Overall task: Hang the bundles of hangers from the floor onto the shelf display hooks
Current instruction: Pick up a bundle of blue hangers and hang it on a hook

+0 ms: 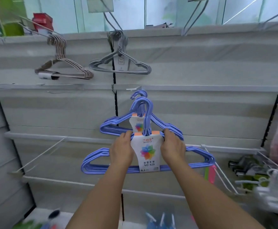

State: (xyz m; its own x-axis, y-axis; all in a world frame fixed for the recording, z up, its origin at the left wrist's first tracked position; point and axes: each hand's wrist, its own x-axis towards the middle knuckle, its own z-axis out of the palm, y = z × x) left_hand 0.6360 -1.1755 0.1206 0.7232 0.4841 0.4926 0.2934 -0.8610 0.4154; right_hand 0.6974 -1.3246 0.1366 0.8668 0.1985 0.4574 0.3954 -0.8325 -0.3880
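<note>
Two hands hold a blue hanger bundle (149,156) below a white display hook (133,88); left hand (122,150) and right hand (172,148) each grip a shoulder, steadying its hooks for threading; a second blue bundle (139,123) sits just behind, nearer the hook.

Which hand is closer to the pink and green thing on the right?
Right. The right hand grips the blue hanger bundle on the side toward the pink and green thing; the left hand grips the far side.

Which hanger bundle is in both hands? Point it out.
The nearer blue bundle, labelled NO 829, held by left hand and right hand.
</note>
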